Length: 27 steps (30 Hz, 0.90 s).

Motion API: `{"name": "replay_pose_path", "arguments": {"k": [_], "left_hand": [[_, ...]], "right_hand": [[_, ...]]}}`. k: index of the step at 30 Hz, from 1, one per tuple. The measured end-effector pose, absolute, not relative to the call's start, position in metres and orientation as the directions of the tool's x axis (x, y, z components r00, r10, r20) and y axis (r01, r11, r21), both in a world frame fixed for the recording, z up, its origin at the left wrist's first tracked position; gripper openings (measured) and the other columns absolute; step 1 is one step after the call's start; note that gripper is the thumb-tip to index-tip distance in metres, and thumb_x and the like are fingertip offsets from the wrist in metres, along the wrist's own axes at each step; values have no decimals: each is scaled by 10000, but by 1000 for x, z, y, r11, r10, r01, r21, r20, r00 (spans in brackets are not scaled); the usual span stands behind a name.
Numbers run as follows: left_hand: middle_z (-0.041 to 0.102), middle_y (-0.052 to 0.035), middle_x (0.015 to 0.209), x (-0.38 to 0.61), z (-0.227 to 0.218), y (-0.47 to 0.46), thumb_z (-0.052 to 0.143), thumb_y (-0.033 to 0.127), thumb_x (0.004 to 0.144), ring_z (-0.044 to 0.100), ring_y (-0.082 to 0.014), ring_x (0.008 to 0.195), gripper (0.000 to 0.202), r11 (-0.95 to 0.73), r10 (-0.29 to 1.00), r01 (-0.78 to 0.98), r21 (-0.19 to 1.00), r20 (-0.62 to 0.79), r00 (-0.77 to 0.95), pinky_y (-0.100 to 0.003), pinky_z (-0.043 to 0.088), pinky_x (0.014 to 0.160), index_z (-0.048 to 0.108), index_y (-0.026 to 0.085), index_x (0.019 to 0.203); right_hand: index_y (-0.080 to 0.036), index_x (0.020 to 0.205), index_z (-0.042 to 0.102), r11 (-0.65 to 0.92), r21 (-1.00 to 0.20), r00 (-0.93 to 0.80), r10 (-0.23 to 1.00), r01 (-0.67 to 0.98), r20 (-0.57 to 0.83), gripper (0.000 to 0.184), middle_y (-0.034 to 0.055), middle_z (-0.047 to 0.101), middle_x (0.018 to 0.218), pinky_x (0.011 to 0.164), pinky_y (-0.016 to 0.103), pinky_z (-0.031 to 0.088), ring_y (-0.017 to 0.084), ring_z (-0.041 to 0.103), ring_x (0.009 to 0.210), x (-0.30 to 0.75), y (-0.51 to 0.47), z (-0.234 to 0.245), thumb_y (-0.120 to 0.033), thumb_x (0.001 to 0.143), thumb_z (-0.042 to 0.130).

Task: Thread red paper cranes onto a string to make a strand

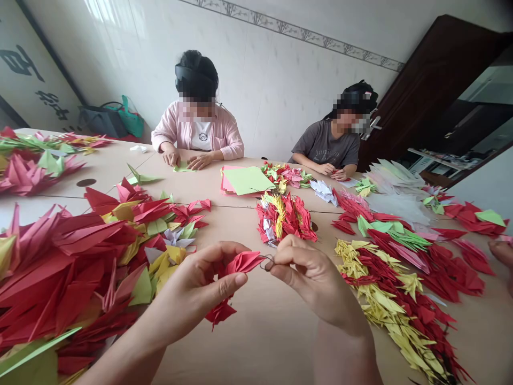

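Observation:
My left hand pinches a red origami crane between thumb and fingers. My right hand holds a thin dark wire loop against that crane's far end, almost touching it. A second red paper crane hangs just below my left hand. Between my hands, the fingers hide part of the wire. Large heaps of folded paper cranes in red, pink and yellow lie on both sides: one by my left forearm, another beyond my right hand.
A pile of red cranes and a stack of coloured paper sheets lie on the wooden table. Two seated people fold paper across it. Another person's hand enters at the right edge.

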<state>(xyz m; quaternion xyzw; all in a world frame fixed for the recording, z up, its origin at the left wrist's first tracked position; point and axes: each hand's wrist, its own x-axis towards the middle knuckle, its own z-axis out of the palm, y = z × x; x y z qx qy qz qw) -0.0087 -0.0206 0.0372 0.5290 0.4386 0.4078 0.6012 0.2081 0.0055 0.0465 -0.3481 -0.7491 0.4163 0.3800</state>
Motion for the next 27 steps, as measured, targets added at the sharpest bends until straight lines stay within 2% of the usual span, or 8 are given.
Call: {"name": "replay_pose_path", "arguments": {"k": [4, 7, 9, 11, 15, 18, 23, 27], "left_hand": [[543, 13, 803, -6, 34, -20, 691, 447, 825, 493, -86, 574, 318, 139, 924, -35, 990, -117, 364, -267, 525, 542, 608, 206, 1016], [548, 13, 802, -6, 31, -20, 676, 420, 848, 534, -93, 593, 283, 135, 906, -59, 989, -100, 412, -259, 513, 563, 612, 201, 1015], [539, 22, 762, -6, 30, -19, 669, 411, 857, 568, -105, 604, 274, 153, 894, -80, 985, -104, 436, -255, 508, 569, 607, 200, 1021], [540, 26, 747, -6, 29, -18, 678, 401, 853, 591, -113, 617, 276, 183, 881, -108, 977, -114, 460, -249, 503, 575, 602, 197, 1023], [602, 0, 820, -6, 27, -14, 698, 405, 836, 592, -109, 665, 296, 232, 859, -165, 959, -123, 496, -244, 504, 621, 610, 186, 1015], [651, -32, 885, -5, 26, -13, 708, 424, 823, 582, -108, 692, 310, 266, 846, -179, 947, -140, 514, -220, 481, 615, 624, 176, 989], [692, -62, 917, -5, 27, -12, 653, 426, 866, 603, -119, 671, 289, 311, 811, -130, 942, -191, 554, -219, 469, 585, 628, 176, 1010], [698, -69, 925, -3, 27, -12, 649, 388, 878, 651, -142, 749, 248, 341, 806, -178, 923, -189, 561, -225, 501, 649, 649, 170, 996]], "right_hand": [[-248, 769, 695, 346, -930, -396, 843, -121, 365, 138, 4, 546, 769, 722, 227, 432, 140, 537, 909, 206, 6, 40, -318, 887, 687], [-246, 767, 705, 153, -921, -414, 859, -357, 303, 137, 3, 639, 807, 537, 180, 413, 86, 571, 693, 201, 8, 36, -297, 893, 683], [-239, 786, 709, 23, -877, -445, 855, -480, 266, 136, 10, 712, 926, 445, 146, 375, 26, 537, 516, 198, 9, 36, -298, 902, 672], [-239, 810, 716, -62, -823, -470, 844, -564, 259, 130, 24, 750, 978, 409, 112, 383, 15, 576, 480, 195, 10, 38, -305, 909, 662], [-240, 817, 723, -141, -752, -469, 850, -644, 242, 82, 4, 776, 892, 409, 67, 454, 49, 685, 560, 194, 12, 43, -286, 880, 698], [-229, 795, 721, -140, -731, -420, 882, -668, 215, 76, -34, 765, 809, 444, 41, 485, 39, 701, 595, 197, 12, 46, -288, 834, 750], [-250, 758, 708, -59, -739, -285, 941, -672, 183, 112, -69, 741, 767, 495, 32, 491, 19, 688, 630, 203, 13, 51, -293, 766, 811], [-267, 739, 686, 45, -801, -146, 976, -597, 164, 171, -49, 707, 778, 469, 109, 492, 62, 656, 623, 207, 15, 48, -370, 731, 823]]}}
